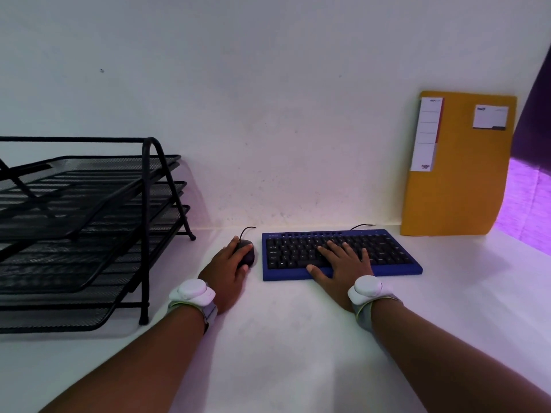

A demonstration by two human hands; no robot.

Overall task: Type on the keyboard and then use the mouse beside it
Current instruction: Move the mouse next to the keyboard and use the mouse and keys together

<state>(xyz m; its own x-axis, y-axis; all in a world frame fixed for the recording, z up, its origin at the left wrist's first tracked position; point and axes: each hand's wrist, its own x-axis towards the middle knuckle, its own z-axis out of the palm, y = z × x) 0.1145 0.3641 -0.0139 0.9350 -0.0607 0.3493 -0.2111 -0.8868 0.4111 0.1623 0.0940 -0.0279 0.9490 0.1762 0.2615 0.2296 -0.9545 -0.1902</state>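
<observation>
Left hand (228,263) cupped over dark corded mouse (247,254), fingers curled on it, just left of keyboard (341,254); right hand (343,263) spread flat on black keys, gripping nothing; blue-framed keyboard near wall; three-tier black mesh tray (89,228) far left, tiers seemingly empty; yellow folder (459,186) leaning on wall, label print unreadable.

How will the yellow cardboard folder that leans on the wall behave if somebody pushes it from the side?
The yellow cardboard folder stands nearly upright against the white wall, so it would probably slide or fall flat. Its right edge already curves, so it is likely somewhat floppy. It looks thin, therefore probably light.
</observation>
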